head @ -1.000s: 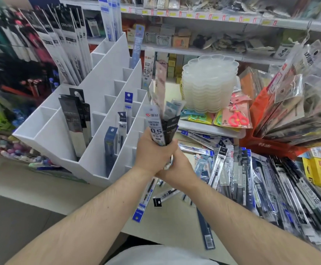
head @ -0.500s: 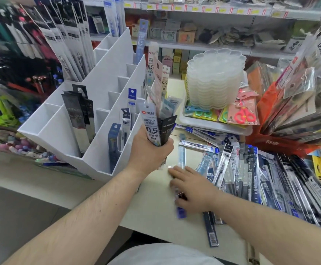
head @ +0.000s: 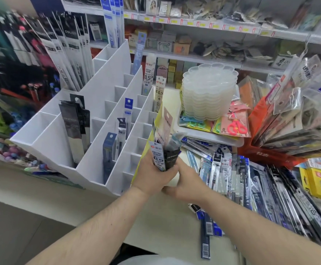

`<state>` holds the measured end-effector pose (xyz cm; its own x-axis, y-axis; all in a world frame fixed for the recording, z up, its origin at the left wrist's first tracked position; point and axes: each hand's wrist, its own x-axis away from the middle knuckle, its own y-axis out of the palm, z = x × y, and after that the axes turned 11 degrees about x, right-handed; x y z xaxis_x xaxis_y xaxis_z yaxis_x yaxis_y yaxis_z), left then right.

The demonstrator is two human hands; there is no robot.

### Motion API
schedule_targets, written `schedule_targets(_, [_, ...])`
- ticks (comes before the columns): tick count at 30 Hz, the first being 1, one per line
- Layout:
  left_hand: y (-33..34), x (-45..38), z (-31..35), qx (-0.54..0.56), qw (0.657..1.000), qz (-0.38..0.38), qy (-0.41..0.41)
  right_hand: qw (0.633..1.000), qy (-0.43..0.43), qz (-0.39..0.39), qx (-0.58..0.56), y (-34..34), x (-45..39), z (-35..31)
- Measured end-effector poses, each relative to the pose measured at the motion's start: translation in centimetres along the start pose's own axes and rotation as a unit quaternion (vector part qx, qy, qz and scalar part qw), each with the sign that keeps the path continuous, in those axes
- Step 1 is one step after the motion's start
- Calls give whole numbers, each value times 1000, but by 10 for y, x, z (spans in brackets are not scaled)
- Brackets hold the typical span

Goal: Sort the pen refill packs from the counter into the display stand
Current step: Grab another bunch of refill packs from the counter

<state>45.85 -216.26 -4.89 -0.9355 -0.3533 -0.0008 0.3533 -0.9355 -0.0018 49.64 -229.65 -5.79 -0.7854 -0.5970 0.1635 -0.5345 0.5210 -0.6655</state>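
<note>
My left hand point(head: 154, 175) grips an upright bundle of pen refill packs point(head: 164, 150) just in front of the white display stand point(head: 98, 115). My right hand point(head: 186, 182) is pressed against the bundle's lower end, its fingers tucked behind my left hand, so its grip is hidden. The stand has stepped compartments; some hold black packs point(head: 75, 123) and blue packs point(head: 109, 150). A large heap of loose refill packs point(head: 251, 180) covers the counter point(head: 167, 222) to the right.
A stack of clear scalloped plastic trays point(head: 209, 92) sits on a white tray with scissors packs point(head: 236, 125). An orange bin of bagged goods point(head: 270, 150) stands at right, a yellow box point(head: 318, 184) beyond it. Shelves run behind.
My right hand left the counter, where it lay on loose packs, and rose to the base of the bundle. The bundle in my left hand moved slightly right, away from the stand.
</note>
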Motion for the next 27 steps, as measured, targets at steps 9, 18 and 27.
schedule_targets(9, [-10, 11, -19, 39, 998, -24, 34, 998, 25, 40, -44, 20, -5, -2])
schedule_targets(18, [-10, 7, -30, 10, 1000, -4, -10, 1000, 22, 20, 0, 29, -10, -12])
schedule_targets(27, [-6, 5, -23, 38, 995, 11, -88, 958, 114, 42, -258, -17, 2, -21])
